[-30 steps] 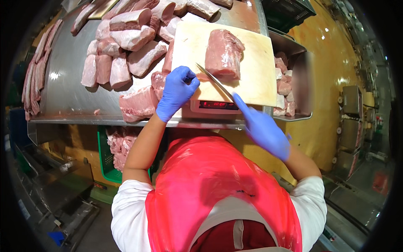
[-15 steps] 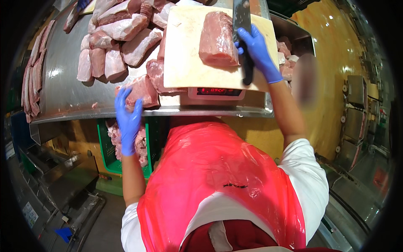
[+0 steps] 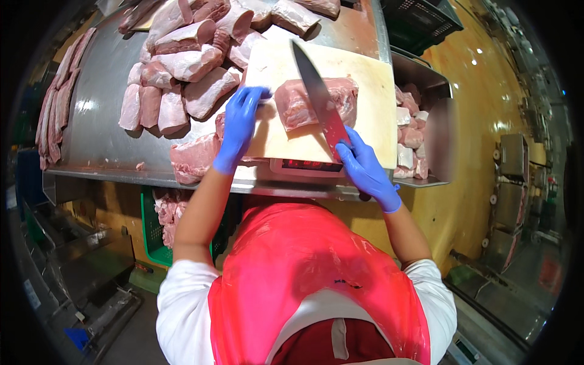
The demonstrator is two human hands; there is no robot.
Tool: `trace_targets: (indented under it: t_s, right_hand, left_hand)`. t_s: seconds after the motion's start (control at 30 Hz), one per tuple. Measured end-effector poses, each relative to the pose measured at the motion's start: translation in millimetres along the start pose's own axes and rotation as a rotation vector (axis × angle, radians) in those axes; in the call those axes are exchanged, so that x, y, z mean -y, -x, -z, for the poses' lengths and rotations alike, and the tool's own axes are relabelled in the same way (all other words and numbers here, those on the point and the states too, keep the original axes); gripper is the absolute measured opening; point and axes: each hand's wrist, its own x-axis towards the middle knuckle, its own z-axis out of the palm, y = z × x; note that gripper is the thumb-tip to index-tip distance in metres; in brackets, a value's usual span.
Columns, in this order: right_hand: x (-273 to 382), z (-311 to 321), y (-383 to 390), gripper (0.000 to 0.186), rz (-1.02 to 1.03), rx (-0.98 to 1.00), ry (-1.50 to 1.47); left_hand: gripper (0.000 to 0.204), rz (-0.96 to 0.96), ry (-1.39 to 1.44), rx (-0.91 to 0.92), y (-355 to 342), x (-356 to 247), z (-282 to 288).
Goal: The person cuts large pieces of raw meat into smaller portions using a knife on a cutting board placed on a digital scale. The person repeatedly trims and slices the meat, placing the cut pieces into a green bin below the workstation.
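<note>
A pale cutting board [image 3: 261, 137] lies on the steel table, with a block of raw meat [image 3: 291, 109] on it. My right hand [image 3: 366, 168] is closed round the handle of a long knife [image 3: 313, 88]. The blade slants up and left across the meat; whether it touches the meat I cannot tell. By the board's left edge is my left hand [image 3: 239, 125], its fingers stretched toward the meat, apart from it and slightly blurred at the tips. A second meat piece [image 3: 194, 159] lies at the table's near edge, beside my left wrist.
A scale [image 3: 307, 170] with a red display pokes out under the board. Several meat pieces [image 3: 188, 64] are heaped left of it, with long strips [image 3: 58, 115] at the far left. Meat chunks fill a steel bin [image 3: 439, 140] at right; a green crate [image 3: 157, 240] stands below the table.
The meat on the board now lies crosswise instead of lengthwise. My right hand has come nearer and the blade tilts left. My left hand has left the near-edge piece for the board's side.
</note>
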Motion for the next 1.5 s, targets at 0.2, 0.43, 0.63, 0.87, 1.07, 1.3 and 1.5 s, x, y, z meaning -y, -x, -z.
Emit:
trace_targets:
  t_s: [0.2,0.43,0.63,0.87,1.07,1.3,1.5]
  right_hand:
    - [34.9,4.3,-47.8,0.064,-0.002,0.252,0.186]
    - [-2.6,99.0,92.4,0.067,-0.217,0.530,0.436]
    - [24.6,71.1,69.1,0.064,-0.231,0.173,0.184]
    - [31.0,-22.7,-2.1,0.068,0.066,0.052,0.262]
    - [39.5,-2.4,94.1,0.071,-0.252,0.296,0.553]
    - [71.4,-90.1,6.3,0.085,-0.158,-0.001,0.662]
    - [78.6,-96.4,32.2,0.081,-0.235,-0.078,0.668]
  left_hand:
    - [0.010,0.093,0.052,-0.208,75.9,-39.4,-4.8]
    - [0.019,-0.034,-0.148,-0.338,104.2,-41.4,-17.6]
    - [0.021,-0.123,-0.481,-0.098,67.2,-29.9,-59.9]
    - [0.008,-0.191,-0.368,0.032,59.5,-26.8,-34.3]
    - [0.008,0.032,-0.142,0.229,49.8,-7.7,-1.6]
    - [0.007,-0.197,-0.096,0.613,36.0,-30.6,20.5]
    - [0.010,-0.011,-0.116,0.495,-0.1,-13.8,58.7]
